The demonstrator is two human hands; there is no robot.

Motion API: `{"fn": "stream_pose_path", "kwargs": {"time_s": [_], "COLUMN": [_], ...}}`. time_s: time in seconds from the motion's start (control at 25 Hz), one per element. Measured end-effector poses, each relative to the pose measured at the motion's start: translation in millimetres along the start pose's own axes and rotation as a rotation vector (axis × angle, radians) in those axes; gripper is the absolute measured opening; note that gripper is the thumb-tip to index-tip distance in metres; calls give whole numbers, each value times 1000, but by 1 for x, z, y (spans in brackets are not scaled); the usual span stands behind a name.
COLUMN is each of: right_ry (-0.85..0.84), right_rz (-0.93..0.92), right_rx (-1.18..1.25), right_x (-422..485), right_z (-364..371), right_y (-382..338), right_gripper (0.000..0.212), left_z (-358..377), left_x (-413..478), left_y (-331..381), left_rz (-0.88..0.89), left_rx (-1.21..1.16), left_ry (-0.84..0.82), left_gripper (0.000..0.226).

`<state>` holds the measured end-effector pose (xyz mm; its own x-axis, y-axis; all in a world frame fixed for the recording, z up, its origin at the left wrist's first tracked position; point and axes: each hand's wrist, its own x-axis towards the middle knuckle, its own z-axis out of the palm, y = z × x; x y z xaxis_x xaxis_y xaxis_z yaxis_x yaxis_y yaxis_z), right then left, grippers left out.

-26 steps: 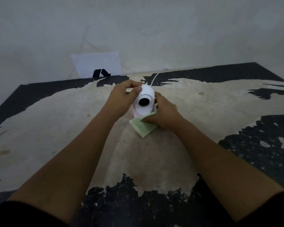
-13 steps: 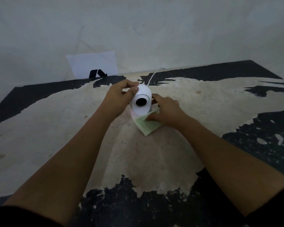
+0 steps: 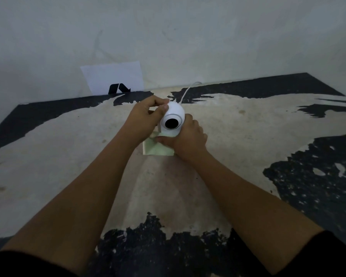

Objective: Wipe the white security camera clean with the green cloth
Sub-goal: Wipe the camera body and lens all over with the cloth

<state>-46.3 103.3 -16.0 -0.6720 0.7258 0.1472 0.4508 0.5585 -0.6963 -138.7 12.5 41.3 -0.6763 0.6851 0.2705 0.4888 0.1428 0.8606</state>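
Mid-table, near far wall: camera [image 3: 172,121] upright, lens twd viewer | L hand [image 3: 146,116] fingers pinch its top, prob. to steady it | R hand [image 3: 188,138] fingers closed, pressing cloth [image 3: 157,149] vs base, wiping low | cord [image 3: 185,91] trails far.

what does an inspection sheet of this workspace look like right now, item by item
surface: worn pale floor with patchy black paint.
job's things: white dome-shaped security camera upright, dark lens facing the viewer; pale green cloth at its base, partly flat on the floor.
clutter: nothing seen.
grippers: left hand grips the camera's top; right hand presses the cloth against its lower right side.
cables: thin white cable runs from behind the camera toward the wall.
surroundings: grey wall; white paper sheet with black mark leaning on it.
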Motion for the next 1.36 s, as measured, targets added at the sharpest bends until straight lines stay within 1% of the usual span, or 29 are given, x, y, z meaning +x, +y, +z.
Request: {"fn": "stream_pose_path", "kwargs": {"time_s": [0.08,0.16,0.2,0.24,0.32,0.4,0.44,0.56,0.68,0.76,0.8,0.84,0.92,0.96,1.0,1.08,1.16,1.24,1.36], "right_ry": [-23,-117,-172,-225,-284,-236,-191,-123,-143,-159,-161,-163,-186,-211,-242,-270,-199,-135,-169], "right_rz": [-63,-115,-119,-118,-129,-137,-151,-197,-267,-306,-314,-312,-299,-301,-306,-278,-209,-142,-95], "right_rx": [-80,-143,-165,-186,-179,-66,-12,87,110,115,142,179,250,275,304,419,527,557,599], "right_x": [-3,1,4,10,20,23,22,13,3,-1,-3,-5,-7,-8,-8,-5,6,19,28], "right_z": [-4,-15,-23,-31,-48,-64,-71,-86,-95,-98,-98,-97,-95,-94,-94,-93,-89,-80,-65], "right_y": [5,14,17,21,28,33,34,29,17,8,4,0,-5,-6,-6,-5,-3,-4,-8], "right_gripper": [97,96,92,84,54,22,16,14,12,9,7,7,6,7,9,14,23,29,29], "left_z": [0,0,0,0,0,-1,0,2,-3,-10,-13,-14,-13,-13,-13,-13,-9,-4,0], "left_x": [1,1,1,0,0,0,-1,-4,-8,-16,-23,-31,-45,-48,-48,-44,-40,-36,-31], "left_y": [0,-1,-1,-2,-1,1,2,5,19,25,27,26,21,18,15,10,5,3,3], "left_rz": [6,9,10,8,4,2,3,-12,-39,-4,43,79,89,84,89,98,74,49,34], "left_rx": [1,-2,-5,-10,-10,-7,-9,-12,60,58,68,111,261,306,300,222,172,154,171], "left_ry": [-3,-5,-7,-7,-11,-13,-7,-3,-18,26,31,3,-82,-76,-38,37,61,69,97], "left_gripper": [12,12,12,12,12,12,13,16,31,37,35,33,34,29,22,13,9,10,14]}}
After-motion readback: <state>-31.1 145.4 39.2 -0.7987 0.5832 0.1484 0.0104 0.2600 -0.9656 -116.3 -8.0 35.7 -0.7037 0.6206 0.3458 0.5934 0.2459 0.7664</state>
